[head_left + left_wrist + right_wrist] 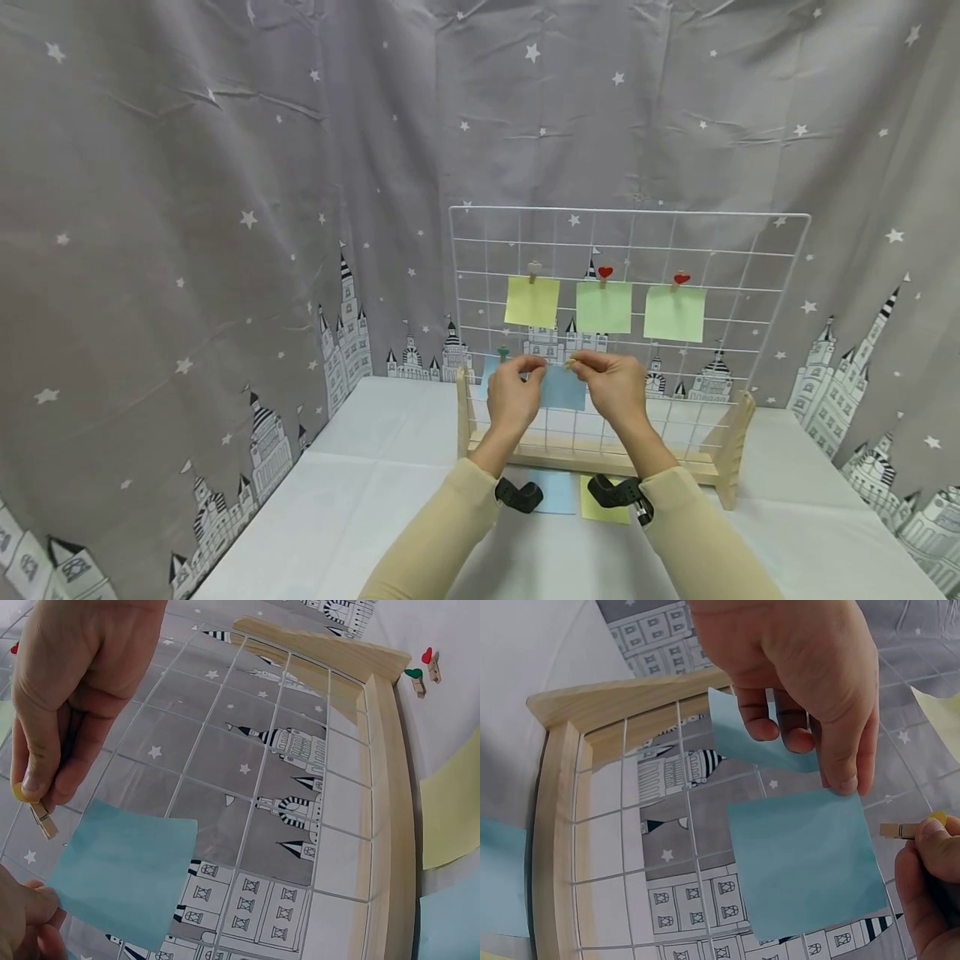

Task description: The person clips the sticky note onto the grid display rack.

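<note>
My left hand [515, 392] pinches a blue paper note [564, 388] by its upper corner, in front of a white wire grid [630, 210]. In the right wrist view the note [804, 862] hangs flat from thumb and finger, overlapping the wires. My right hand [617, 387] holds a small wooden clothespin [43, 821] with a yellow top between thumb and fingers. The pin's tip points toward the note, with a gap between them in the right wrist view. Another blue note [488, 375] hangs behind my left hand, below a green-topped clip [503, 353].
Higher up hang a yellow note [532, 302] and two green notes [603, 307], each clipped. The grid stands in a wooden base [592, 458]. On the table before it lie a blue sheet [553, 493] and a yellow sheet [604, 510]. Two spare clothespins [434, 669] lie beyond the base.
</note>
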### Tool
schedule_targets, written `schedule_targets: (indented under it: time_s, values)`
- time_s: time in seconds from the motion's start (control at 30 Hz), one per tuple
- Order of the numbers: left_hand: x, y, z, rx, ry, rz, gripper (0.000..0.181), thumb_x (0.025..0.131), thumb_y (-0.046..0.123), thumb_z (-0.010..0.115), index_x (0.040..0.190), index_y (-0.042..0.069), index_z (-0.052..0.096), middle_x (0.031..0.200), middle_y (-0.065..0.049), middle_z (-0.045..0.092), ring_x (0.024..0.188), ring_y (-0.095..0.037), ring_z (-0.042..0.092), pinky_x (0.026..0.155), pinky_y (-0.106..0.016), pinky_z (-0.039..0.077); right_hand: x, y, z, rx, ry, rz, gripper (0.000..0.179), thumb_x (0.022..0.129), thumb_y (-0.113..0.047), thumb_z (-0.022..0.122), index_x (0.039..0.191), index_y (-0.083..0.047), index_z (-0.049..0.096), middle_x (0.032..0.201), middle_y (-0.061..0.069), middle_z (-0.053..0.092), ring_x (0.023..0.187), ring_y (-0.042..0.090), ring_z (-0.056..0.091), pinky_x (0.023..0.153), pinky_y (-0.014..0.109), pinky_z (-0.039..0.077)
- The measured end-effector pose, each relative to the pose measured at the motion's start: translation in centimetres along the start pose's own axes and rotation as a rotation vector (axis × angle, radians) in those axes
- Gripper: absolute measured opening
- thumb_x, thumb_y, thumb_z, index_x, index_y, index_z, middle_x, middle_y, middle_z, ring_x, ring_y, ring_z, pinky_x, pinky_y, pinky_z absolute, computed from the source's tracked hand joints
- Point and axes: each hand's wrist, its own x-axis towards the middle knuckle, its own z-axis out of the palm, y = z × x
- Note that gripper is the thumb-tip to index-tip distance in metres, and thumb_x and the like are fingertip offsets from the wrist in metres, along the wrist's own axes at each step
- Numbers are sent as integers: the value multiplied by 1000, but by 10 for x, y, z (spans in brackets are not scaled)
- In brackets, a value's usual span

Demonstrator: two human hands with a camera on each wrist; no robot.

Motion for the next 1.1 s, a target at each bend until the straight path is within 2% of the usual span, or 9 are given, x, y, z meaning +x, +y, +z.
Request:
schedule_targets:
  time_s: [0.2, 0.4, 0.7, 0.87, 1.1]
  values:
    - [-1, -4, 1, -3, -6, -6, 12, 98, 20, 71, 105, 18, 79, 106, 1, 79, 46, -8, 44, 43, -23, 32, 2, 4, 6, -8, 21, 13, 13, 93, -10, 77, 104, -6, 82, 101, 12, 80, 86, 22, 76, 70, 20, 56]
    - [1, -4, 1, 3, 5, 6, 11, 97, 19, 71, 104, 19, 80, 106, 0, 79, 49, -8, 48, 46, -24, 35, 4, 3, 7, -36, 28, 0, 13, 92, -10, 77, 104, -7, 82, 101, 11, 80, 86, 22, 76, 66, 16, 52]
    - [1, -4, 0, 14, 10, 2, 11, 97, 19, 71, 103, 20, 80, 105, 2, 80, 49, -8, 47, 47, -24, 34, 4, 1, 11, -84, 26, -19, 15, 92, -13, 77, 106, -8, 82, 103, 9, 80, 96, 26, 77, 69, 22, 55]
    - [3, -4, 0, 14, 20, 5, 11, 97, 19, 71, 104, 21, 80, 105, 2, 80, 47, -8, 44, 44, -24, 32, 8, -2, 13, -138, 23, -79, 13, 92, -13, 78, 103, -9, 83, 101, 9, 80, 97, 28, 76, 69, 27, 54]
    - [4, 0, 0, 4, 15, 7, 12, 97, 18, 71, 105, 19, 80, 105, 2, 79, 49, -8, 45, 45, -23, 33, 10, -4, 14, -191, -8, -97, 14, 93, -9, 76, 105, -9, 82, 104, 11, 80, 99, 30, 76, 67, 29, 54]
